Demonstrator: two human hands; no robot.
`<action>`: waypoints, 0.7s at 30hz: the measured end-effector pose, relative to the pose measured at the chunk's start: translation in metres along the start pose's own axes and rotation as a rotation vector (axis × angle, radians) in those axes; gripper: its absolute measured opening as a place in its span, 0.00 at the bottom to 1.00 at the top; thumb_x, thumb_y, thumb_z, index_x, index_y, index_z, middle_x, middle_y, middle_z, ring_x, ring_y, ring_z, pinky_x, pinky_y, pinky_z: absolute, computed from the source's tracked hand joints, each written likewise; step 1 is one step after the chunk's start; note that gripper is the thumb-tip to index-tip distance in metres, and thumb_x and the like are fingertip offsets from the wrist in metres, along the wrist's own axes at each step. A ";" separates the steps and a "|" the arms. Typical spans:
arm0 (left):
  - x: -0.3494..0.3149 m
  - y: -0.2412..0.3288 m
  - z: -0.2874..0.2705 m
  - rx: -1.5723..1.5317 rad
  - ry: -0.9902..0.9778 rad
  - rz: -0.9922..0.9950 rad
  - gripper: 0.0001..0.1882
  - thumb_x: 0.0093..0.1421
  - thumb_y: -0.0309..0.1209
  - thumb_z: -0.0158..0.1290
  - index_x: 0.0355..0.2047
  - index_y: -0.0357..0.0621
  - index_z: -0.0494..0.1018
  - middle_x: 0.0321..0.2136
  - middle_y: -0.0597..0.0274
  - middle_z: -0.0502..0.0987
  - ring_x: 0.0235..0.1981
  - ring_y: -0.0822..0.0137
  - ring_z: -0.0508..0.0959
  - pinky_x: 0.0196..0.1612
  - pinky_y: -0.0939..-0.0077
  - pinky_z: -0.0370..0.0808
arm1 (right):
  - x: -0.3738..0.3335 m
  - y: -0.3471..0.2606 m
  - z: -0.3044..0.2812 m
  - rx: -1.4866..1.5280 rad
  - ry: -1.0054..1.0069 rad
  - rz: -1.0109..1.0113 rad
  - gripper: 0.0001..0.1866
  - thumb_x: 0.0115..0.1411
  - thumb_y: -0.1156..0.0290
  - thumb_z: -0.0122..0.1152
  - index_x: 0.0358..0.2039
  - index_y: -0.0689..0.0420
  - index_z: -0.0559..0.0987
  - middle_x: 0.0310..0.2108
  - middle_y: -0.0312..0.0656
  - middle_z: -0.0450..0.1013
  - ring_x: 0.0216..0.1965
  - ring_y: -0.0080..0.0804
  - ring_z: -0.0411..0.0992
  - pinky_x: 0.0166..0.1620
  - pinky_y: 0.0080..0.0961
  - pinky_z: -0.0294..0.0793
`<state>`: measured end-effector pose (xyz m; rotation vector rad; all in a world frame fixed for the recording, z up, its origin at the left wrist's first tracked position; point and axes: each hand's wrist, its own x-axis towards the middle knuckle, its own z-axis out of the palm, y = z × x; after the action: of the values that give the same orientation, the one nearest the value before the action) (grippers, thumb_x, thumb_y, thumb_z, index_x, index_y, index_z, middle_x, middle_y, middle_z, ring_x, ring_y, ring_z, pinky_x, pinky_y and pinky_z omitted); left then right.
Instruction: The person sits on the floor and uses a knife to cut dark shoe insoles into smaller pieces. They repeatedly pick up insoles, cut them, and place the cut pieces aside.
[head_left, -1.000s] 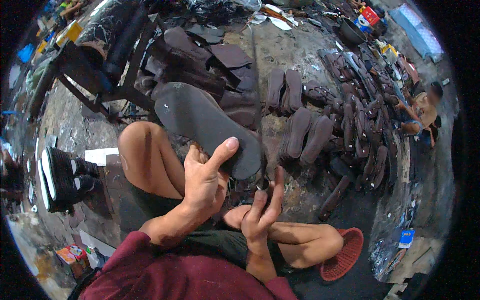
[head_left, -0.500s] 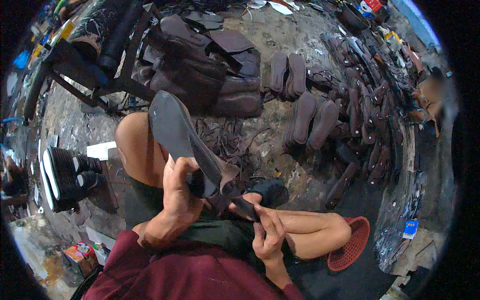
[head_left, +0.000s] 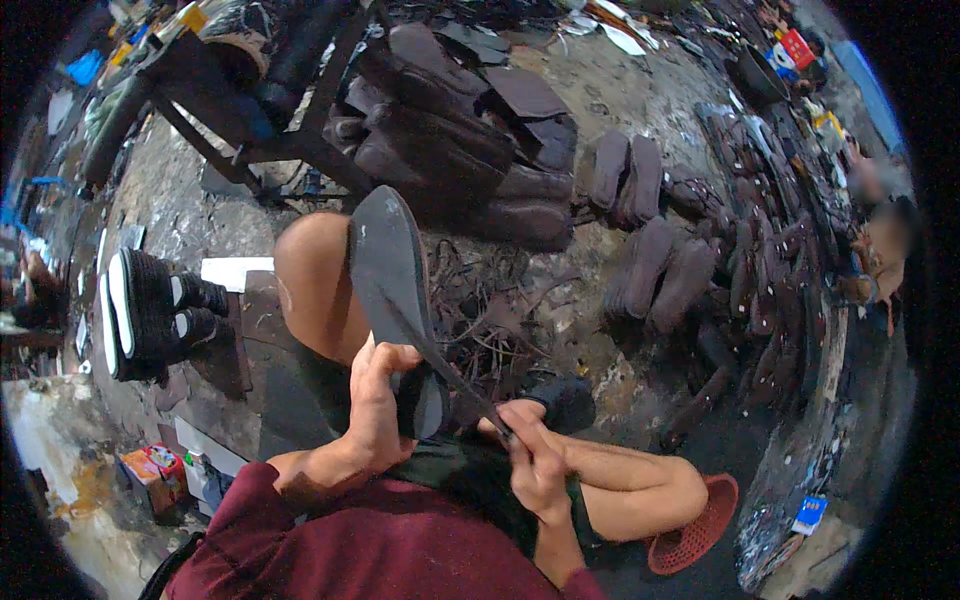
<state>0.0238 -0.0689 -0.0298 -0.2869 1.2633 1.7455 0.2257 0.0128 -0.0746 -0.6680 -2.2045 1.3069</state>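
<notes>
A dark grey shoe sole (head_left: 388,262) stands upright over my bent knee, its broad face toward me. My left hand (head_left: 376,408) is closed round its lower end, thumb on top. From the sole's edge a thin dark strip (head_left: 462,381) runs straight down to the right. My right hand (head_left: 538,462) pinches that strip's far end between thumb and fingers. How the strip joins the sole is hard to make out. Below it, tangled dark offcuts (head_left: 485,290) lie on the floor.
Stacks of brown soles (head_left: 650,270) stand ahead on the right, beside a long heap of dark pieces (head_left: 760,240). Brown moulded sheets (head_left: 450,150) lie by a metal frame (head_left: 290,145). Black sandals (head_left: 150,310) are at left, a red basket (head_left: 697,530) at right.
The view has shifted, moving the scene rightward. The sole has turned to show more of its face, and the strip now stretches thinner and straighter toward my right hand. Both hands keep their grip.
</notes>
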 end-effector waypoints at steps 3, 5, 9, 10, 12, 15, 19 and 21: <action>-0.003 0.008 0.011 -0.009 -0.049 0.040 0.21 0.55 0.38 0.47 0.47 0.44 0.66 0.33 0.58 0.77 0.31 0.62 0.78 0.37 0.66 0.78 | -0.039 0.009 -0.019 -0.031 -0.025 0.128 0.17 0.59 0.77 0.55 0.49 0.56 0.79 0.39 0.50 0.77 0.41 0.48 0.76 0.47 0.36 0.74; -0.006 0.009 0.012 -0.044 -0.027 0.038 0.18 0.52 0.32 0.47 0.44 0.41 0.66 0.32 0.59 0.75 0.30 0.65 0.77 0.35 0.69 0.78 | -0.045 0.012 -0.022 -0.027 -0.075 0.179 0.17 0.58 0.77 0.55 0.49 0.55 0.79 0.39 0.51 0.77 0.41 0.48 0.76 0.47 0.36 0.74; -0.009 0.007 0.016 -0.048 -0.060 0.036 0.18 0.50 0.28 0.48 0.43 0.39 0.66 0.32 0.58 0.74 0.30 0.66 0.77 0.35 0.70 0.78 | 0.002 0.018 0.011 -0.105 -0.071 0.133 0.19 0.61 0.78 0.52 0.53 0.56 0.76 0.35 0.48 0.75 0.35 0.44 0.74 0.41 0.33 0.73; -0.008 0.005 0.015 -0.015 -0.071 0.070 0.20 0.50 0.31 0.48 0.44 0.40 0.66 0.31 0.58 0.74 0.28 0.66 0.76 0.32 0.71 0.77 | 0.017 0.013 0.016 -0.191 -0.125 0.133 0.18 0.64 0.79 0.48 0.54 0.58 0.74 0.36 0.48 0.74 0.34 0.42 0.73 0.39 0.29 0.72; -0.003 -0.003 0.010 0.060 -0.091 0.124 0.23 0.50 0.36 0.48 0.47 0.40 0.66 0.30 0.58 0.74 0.24 0.65 0.75 0.27 0.73 0.75 | 0.043 0.002 0.029 -0.161 -0.040 0.143 0.18 0.65 0.78 0.49 0.55 0.56 0.74 0.34 0.47 0.73 0.32 0.43 0.72 0.37 0.29 0.71; -0.007 0.000 0.017 0.090 -0.043 0.140 0.23 0.49 0.36 0.49 0.45 0.39 0.65 0.29 0.58 0.74 0.24 0.66 0.74 0.28 0.74 0.75 | 0.080 -0.011 0.038 -0.085 0.025 0.132 0.19 0.65 0.76 0.50 0.56 0.53 0.73 0.31 0.45 0.72 0.29 0.44 0.70 0.35 0.30 0.71; -0.006 -0.024 -0.002 0.175 -0.045 0.296 0.26 0.49 0.36 0.53 0.49 0.42 0.64 0.29 0.59 0.71 0.22 0.66 0.73 0.27 0.70 0.74 | 0.129 0.002 0.060 -0.044 0.093 0.010 0.21 0.67 0.68 0.49 0.61 0.48 0.70 0.25 0.39 0.68 0.23 0.34 0.68 0.28 0.29 0.69; 0.000 -0.024 -0.021 -0.043 -0.247 0.216 0.33 0.50 0.33 0.56 0.55 0.40 0.58 0.28 0.60 0.71 0.21 0.68 0.73 0.23 0.73 0.74 | 0.142 -0.002 0.061 0.197 0.122 0.157 0.21 0.69 0.65 0.47 0.62 0.47 0.68 0.22 0.35 0.66 0.22 0.27 0.67 0.25 0.26 0.68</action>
<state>0.0362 -0.0859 -0.0540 0.0434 1.1103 1.9256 0.0786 0.0616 -0.0764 -0.8340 -1.9285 1.4966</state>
